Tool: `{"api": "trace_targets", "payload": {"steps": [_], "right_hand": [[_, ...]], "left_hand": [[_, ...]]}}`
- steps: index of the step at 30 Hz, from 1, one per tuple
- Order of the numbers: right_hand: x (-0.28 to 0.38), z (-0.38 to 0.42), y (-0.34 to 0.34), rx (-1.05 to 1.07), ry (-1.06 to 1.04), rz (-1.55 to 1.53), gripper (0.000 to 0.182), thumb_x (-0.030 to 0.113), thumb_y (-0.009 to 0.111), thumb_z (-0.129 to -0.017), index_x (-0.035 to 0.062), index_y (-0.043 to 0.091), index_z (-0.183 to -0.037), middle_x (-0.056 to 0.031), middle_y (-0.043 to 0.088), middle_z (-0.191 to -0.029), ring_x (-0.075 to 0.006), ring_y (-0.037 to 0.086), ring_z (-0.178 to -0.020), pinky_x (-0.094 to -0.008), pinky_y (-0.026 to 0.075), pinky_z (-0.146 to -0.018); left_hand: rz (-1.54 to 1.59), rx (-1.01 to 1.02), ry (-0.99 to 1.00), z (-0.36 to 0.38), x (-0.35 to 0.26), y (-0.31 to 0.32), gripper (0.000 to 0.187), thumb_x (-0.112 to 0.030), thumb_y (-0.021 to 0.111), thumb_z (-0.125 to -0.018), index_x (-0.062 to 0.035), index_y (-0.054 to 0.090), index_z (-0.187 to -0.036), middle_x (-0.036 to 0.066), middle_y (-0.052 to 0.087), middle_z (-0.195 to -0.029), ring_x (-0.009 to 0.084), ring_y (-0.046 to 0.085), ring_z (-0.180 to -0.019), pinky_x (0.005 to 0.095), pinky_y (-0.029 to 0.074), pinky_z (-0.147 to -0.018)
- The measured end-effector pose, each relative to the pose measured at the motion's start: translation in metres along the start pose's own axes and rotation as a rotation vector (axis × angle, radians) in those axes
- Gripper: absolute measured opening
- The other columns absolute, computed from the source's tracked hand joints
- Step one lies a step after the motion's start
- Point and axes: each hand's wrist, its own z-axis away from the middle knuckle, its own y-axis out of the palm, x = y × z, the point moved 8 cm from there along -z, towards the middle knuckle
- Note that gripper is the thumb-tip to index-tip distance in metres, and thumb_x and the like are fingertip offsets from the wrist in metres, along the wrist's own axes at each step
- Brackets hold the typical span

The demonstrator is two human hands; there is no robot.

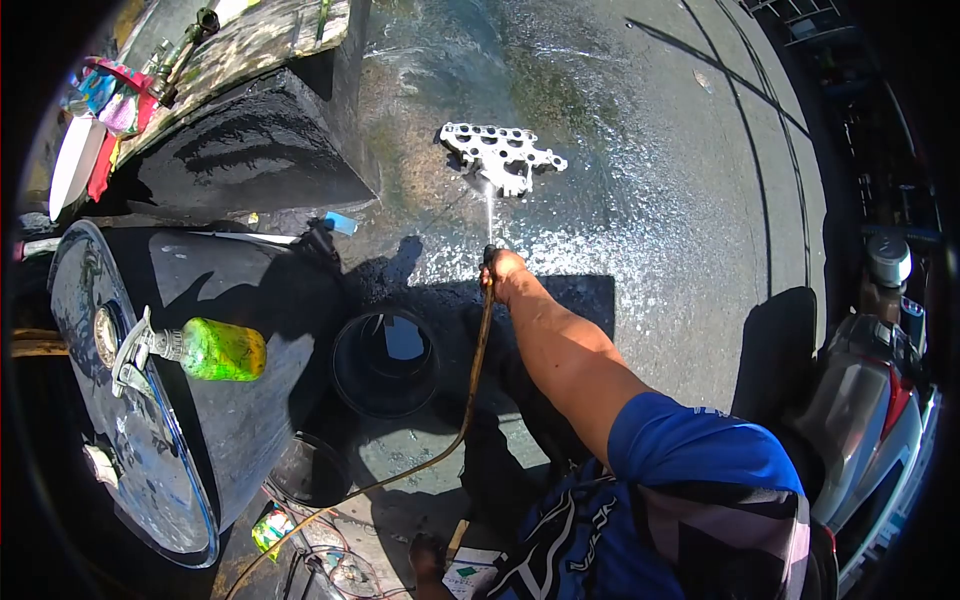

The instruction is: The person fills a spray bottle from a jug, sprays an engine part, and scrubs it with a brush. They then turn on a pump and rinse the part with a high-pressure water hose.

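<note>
— Metal plate (503,155), the pale one full of holes: where does it lie from the hand?

— Straight ahead of the right hand (503,272), farther out on the wet concrete (660,170) and well apart from it. A thin jet of water runs from the hand up to the plate's near edge.

— Which way does its long axis run?

— Across the view, left to right, slightly tilted, so the jet meets it broadside.

— And the hand itself?

— Clenched around the end of the hose (478,350), which trails back toward the person's body and down to the ground.

— The left hand?

— Out of sight. Only the right arm reaches out, so it is the nearer one by default.

— Counts?

— One plate, one hose. One round black bucket (385,362) just left of the hose. One big dark drum (150,400) lying on its side, with one green spray bottle (205,349) resting on it. One motorcycle (870,390) at the right edge.
</note>
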Motion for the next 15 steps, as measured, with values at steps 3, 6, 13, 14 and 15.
{"api": "trace_targets", "payload": {"steps": [3, 6, 13, 14, 15], "right_hand": [[0.0, -0.001, -0.003, -0.026, 0.025, -0.021, 0.026, 0.02, 0.05, -0.094, 0.0073, 0.048, -0.071, -0.0062, 0.048, -0.052, -0.017, 0.045, -0.04, -0.031, 0.038, -0.036], [0.0, 0.0, -0.003, -0.005, 0.036, -0.025, 0.027, 0.02, 0.05, -0.094, 0.0073, 0.048, -0.07, -0.006, 0.047, -0.052, -0.0168, 0.045, -0.039, -0.031, 0.039, -0.036], [-0.002, -0.015, -0.003, 0.022, 0.018, -0.001, 0.028, 0.026, 0.05, -0.095, 0.0076, 0.048, -0.074, -0.0055, 0.048, -0.054, -0.016, 0.045, -0.04, -0.0301, 0.038, -0.036], [-0.003, -0.019, -0.004, 0.028, 0.02, -0.004, 0.028, 0.026, 0.05, -0.095, 0.0078, 0.048, -0.074, -0.0054, 0.048, -0.054, -0.0159, 0.044, -0.04, -0.03, 0.038, -0.036], [-0.004, -0.023, -0.004, 0.034, 0.021, -0.006, 0.028, 0.027, 0.05, -0.095, 0.0079, 0.048, -0.075, -0.0053, 0.048, -0.054, -0.0158, 0.044, -0.04, -0.0299, 0.038, -0.036]], "left_hand": [[0.052, -0.013, -0.041, -0.003, 0.008, 0.005, 0.027, -0.015, 0.072, -0.066, -0.0054, 0.063, -0.09, 0.02, 0.062, -0.094, 0.0407, 0.06, -0.09, 0.0468, 0.05, -0.082], [0.049, 0.02, -0.014, -0.005, 0.004, 0.003, 0.026, -0.016, 0.072, -0.067, -0.0054, 0.063, -0.089, 0.02, 0.063, -0.092, 0.0413, 0.06, -0.092, 0.0474, 0.05, -0.083], [-0.05, 0.079, 0.059, -0.009, -0.017, -0.016, 0.024, -0.015, 0.074, -0.065, -0.007, 0.064, -0.085, 0.015, 0.065, -0.091, 0.0388, 0.058, -0.1, 0.0448, 0.049, -0.087], [-0.032, 0.093, 0.068, -0.01, -0.017, -0.016, 0.026, -0.015, 0.073, -0.065, -0.0061, 0.065, -0.089, 0.015, 0.065, -0.092, 0.0383, 0.059, -0.098, 0.0442, 0.049, -0.087], [-0.015, 0.108, 0.076, -0.013, -0.016, -0.017, 0.028, -0.014, 0.072, -0.066, -0.0051, 0.065, -0.092, 0.015, 0.066, -0.093, 0.0378, 0.06, -0.097, 0.0436, 0.05, -0.087]]}}
